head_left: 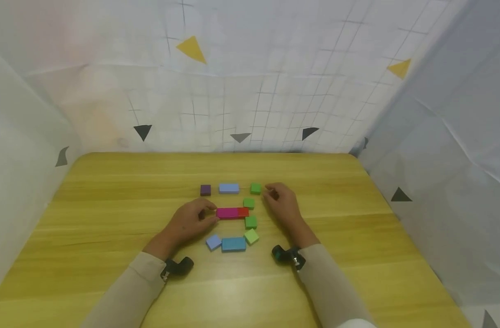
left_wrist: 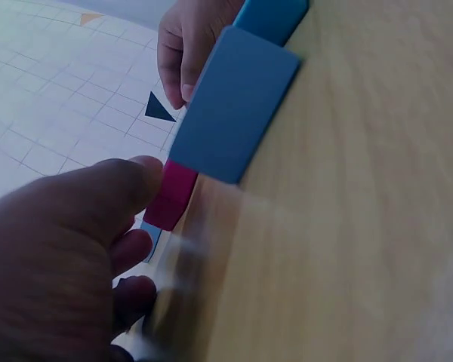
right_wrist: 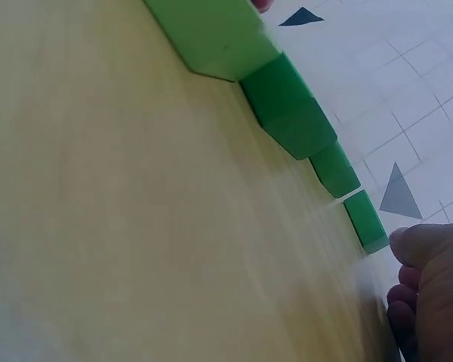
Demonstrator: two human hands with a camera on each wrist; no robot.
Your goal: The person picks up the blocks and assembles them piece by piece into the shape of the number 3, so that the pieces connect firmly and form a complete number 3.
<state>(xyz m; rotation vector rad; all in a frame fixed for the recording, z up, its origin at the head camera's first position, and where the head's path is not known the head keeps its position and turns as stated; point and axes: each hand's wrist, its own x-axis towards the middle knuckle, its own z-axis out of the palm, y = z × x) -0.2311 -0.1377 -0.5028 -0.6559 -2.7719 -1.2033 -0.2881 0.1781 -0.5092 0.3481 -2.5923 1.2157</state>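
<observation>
Nearest the left hand (head_left: pixel 188 222), among ten small blocks, is the one magenta oblong block (head_left: pixel 227 213); it lies at 3 o'clock from the fingers, its end between thumb and forefinger, though whether they pinch it I cannot tell. The right hand (head_left: pixel 283 207) has its fingers loosely bent, holding nothing, the farthest of three green cubes (head_left: pixel 255 188) just beside them at 9 o'clock. One red cube (head_left: pixel 243 212) adjoins the magenta block's 3 o'clock end, the other green cubes at its 1 and 5 o'clock. From the left fingers, one dark purple cube (head_left: pixel 205 190) sits at 11 o'clock, one pale blue oblong block (head_left: pixel 229 188) at 1, one lime cube (head_left: pixel 251 236) at 4, one deeper blue oblong block (head_left: pixel 234 244) at 5, one periwinkle cube (head_left: pixel 213 242) at 6. The yellow wood-grained tabletop (head_left: pixel 110 205) gives wide room toward 3 and 9 o'clock; its far edge runs across 12 o'clock, before a white patterned backdrop (head_left: pixel 250 82).
</observation>
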